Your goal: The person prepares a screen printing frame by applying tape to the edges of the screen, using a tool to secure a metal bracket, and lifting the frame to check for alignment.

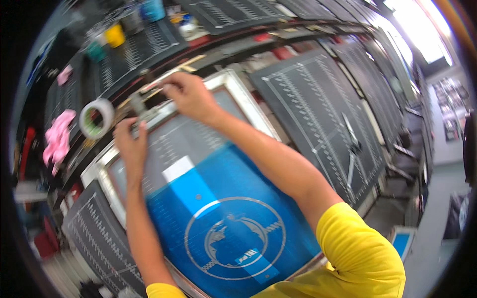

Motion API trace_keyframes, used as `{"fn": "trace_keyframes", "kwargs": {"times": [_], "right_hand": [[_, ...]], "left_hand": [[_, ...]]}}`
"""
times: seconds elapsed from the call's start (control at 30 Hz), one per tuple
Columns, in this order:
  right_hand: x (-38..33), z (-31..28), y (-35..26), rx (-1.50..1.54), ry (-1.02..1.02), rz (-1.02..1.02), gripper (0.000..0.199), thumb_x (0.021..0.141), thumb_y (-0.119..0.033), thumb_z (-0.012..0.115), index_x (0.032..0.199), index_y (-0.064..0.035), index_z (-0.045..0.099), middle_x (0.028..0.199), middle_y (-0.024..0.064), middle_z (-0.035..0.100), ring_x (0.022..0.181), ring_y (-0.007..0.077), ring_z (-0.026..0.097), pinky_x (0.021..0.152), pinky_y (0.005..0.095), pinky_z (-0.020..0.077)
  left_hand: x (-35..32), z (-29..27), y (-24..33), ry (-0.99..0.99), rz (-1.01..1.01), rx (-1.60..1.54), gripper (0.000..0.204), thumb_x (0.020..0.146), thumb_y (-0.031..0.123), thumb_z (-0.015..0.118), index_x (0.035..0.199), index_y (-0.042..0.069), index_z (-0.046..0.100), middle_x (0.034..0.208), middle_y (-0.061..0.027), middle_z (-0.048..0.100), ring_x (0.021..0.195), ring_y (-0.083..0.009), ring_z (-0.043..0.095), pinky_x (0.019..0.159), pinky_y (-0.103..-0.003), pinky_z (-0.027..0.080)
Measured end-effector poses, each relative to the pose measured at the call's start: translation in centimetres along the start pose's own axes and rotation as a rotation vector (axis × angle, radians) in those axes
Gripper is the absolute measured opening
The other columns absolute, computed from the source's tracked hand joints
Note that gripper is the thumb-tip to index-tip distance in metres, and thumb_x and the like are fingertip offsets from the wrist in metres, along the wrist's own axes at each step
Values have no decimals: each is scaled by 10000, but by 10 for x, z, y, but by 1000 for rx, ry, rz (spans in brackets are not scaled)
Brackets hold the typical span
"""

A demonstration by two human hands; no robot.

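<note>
A screen-printing frame with pale edges lies tilted in front of me. Its blue-coated mesh carries a large ring-shaped design in the near half. At the frame's far edge sits a metal clamp. My left hand has its thumb and fingers closed around the near part of that clamp, at the frame's far left. Just right of the clamp, my right hand pinches something thin, which blur keeps me from naming. A white patch and a light-blue strip show through the mesh.
A roll of tape stands left of the clamp, beside a pink cloth. Dark printing boards with white markings flank the frame. A long pale tool lies on the right board. A yellow container stands farther back.
</note>
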State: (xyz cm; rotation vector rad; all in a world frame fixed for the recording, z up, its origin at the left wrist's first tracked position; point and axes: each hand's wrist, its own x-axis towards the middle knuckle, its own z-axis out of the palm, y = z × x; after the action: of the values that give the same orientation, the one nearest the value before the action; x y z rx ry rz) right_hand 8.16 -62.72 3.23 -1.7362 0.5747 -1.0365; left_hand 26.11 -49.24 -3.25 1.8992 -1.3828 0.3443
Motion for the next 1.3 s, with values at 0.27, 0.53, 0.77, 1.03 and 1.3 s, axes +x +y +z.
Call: {"fn": "trace_keyframes", "kwargs": {"times": [0.27, 0.53, 0.77, 1.03, 1.3], "right_hand": [[-155, -195, -67, -636, -75, 61, 200, 890, -145, 601, 1041, -28, 659, 1003, 135, 662, 932, 251, 650, 805, 350, 512], [-301, -358, -101, -1476, -17, 922, 408, 857, -416, 670, 939, -21, 614, 895, 194, 641, 887, 359, 621, 733, 455, 467], [-373, -381, -80, -1209, 2, 982, 314, 800, -228, 736, 825, 27, 554, 702, 162, 558, 605, 301, 542, 601, 420, 444], [-238, -253, -106, -537, 330, 583, 89, 943, -80, 539, 881, -19, 554, 665, -13, 457, 574, 62, 459, 497, 254, 355], [-75, -82, -48, -362, -204, 405, 185, 914, -162, 598, 940, 19, 626, 687, 47, 585, 600, 108, 528, 559, 286, 425]], "left_hand": [[6, -5, 32, -82, -57, -8, 234, 884, 231, 663, 990, 26, 628, 969, -125, 637, 915, -320, 584, 816, -420, 446], [2, -8, -1, 1, 19, -19, 230, 844, 239, 695, 973, 56, 642, 942, -126, 635, 910, -319, 594, 806, -428, 446], [6, -6, 17, -10, -46, -19, 234, 804, 230, 714, 966, 94, 616, 918, -101, 590, 895, -322, 560, 771, -461, 408], [3, -14, 30, -26, -92, 8, 217, 820, 223, 704, 954, 82, 609, 915, -104, 575, 887, -312, 546, 788, -446, 398], [4, -17, 28, -43, -123, 7, 216, 813, 214, 701, 952, 79, 607, 915, -98, 567, 888, -297, 537, 810, -431, 384]]}}
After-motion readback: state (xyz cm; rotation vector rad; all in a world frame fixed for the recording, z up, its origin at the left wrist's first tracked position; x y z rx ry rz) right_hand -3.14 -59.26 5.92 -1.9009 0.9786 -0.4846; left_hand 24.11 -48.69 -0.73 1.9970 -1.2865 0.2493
